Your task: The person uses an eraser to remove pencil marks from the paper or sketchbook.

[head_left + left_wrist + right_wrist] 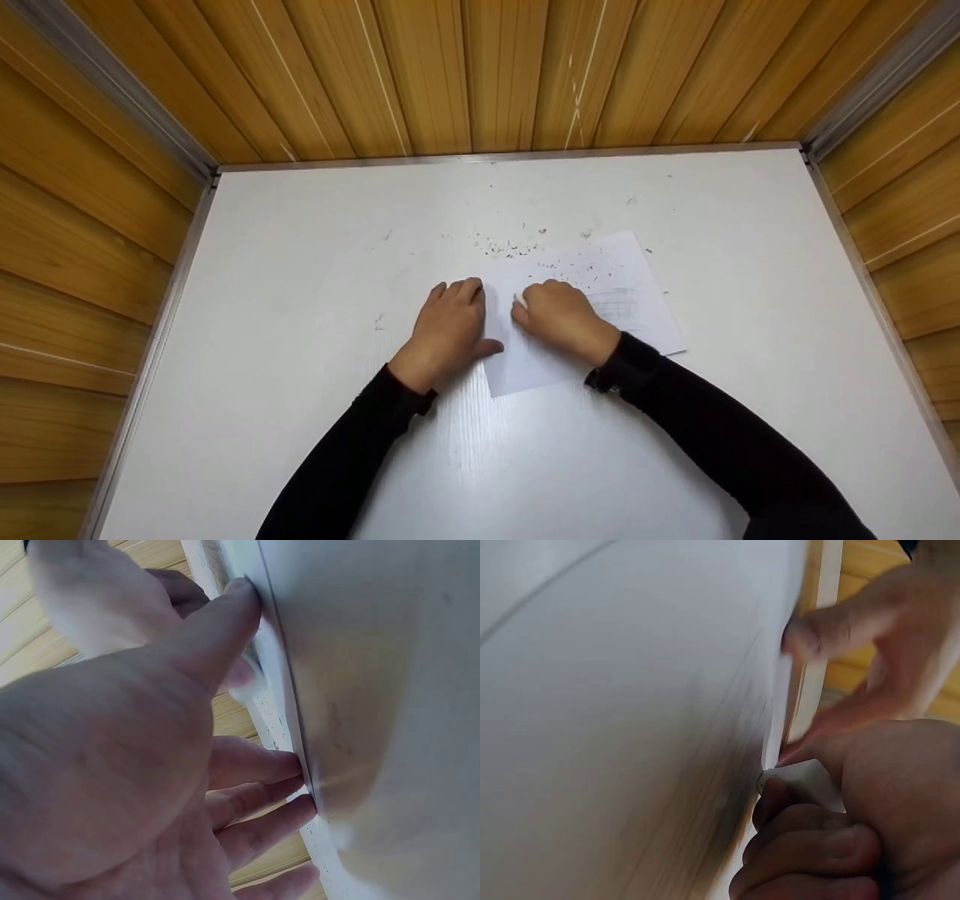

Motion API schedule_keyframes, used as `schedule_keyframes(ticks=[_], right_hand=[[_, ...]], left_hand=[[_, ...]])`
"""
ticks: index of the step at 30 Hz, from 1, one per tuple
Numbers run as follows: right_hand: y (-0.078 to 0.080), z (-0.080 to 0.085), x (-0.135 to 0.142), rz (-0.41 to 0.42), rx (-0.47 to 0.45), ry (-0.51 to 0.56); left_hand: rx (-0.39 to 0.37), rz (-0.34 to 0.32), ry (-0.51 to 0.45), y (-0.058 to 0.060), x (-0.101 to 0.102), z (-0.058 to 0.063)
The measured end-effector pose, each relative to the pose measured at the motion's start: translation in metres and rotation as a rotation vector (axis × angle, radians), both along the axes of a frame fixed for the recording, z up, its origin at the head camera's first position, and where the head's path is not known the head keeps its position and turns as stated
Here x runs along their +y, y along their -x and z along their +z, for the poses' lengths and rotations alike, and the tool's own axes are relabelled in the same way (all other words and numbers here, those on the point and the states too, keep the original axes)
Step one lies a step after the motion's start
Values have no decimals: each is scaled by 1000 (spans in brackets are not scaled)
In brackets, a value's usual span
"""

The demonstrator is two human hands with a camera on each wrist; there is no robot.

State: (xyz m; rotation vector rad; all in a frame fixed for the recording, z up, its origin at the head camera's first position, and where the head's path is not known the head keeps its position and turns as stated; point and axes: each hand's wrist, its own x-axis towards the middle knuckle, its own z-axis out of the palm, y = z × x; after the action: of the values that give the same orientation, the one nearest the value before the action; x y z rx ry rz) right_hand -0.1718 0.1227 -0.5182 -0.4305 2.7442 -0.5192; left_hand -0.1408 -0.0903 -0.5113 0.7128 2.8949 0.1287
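A white sheet of paper (529,371) lies slightly turned on the table, with grey pencil shading (619,304) on its right part. My left hand (450,319) rests at the sheet's left edge, thumb and fairly straight fingertips pressing down on it. Over the left half of the paper, my right hand (562,315) grips a white eraser (806,781) between thumb and curled fingers. In the right wrist view one end of the eraser meets the paper beside faint pencil lines (739,720). The palm and fingers hide most of the eraser in the head view.
Dark eraser crumbs (510,247) are scattered over the sheet's upper part and the table behind it. Faint smudges (380,322) mark the white table (300,247). Wood-panelled walls (502,75) in metal framing enclose the back and both sides.
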Motion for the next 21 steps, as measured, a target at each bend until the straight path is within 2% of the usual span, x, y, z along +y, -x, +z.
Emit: schedule_keyframes(ticks=[6, 8, 10, 12, 15, 17, 21], right_hand=[[14, 1, 89, -178, -12, 10], [17, 2, 112, -230, -12, -5], [19, 3, 124, -248, -9, -22], [20, 3, 125, -248, -4, -37], [19, 2, 113, -241, 15, -33], [16, 1, 97, -229, 2, -10], [4, 4, 46, -164, -96, 56]], left_hand=[[-22, 10, 27, 1, -1, 3], [-18, 10, 26, 1, -2, 4], [-12, 12, 27, 1, -3, 4], [-10, 15, 25, 1, -4, 4], [-20, 18, 25, 0, -5, 2], [-33, 16, 25, 0, -5, 1], [-44, 17, 26, -1, -5, 0]])
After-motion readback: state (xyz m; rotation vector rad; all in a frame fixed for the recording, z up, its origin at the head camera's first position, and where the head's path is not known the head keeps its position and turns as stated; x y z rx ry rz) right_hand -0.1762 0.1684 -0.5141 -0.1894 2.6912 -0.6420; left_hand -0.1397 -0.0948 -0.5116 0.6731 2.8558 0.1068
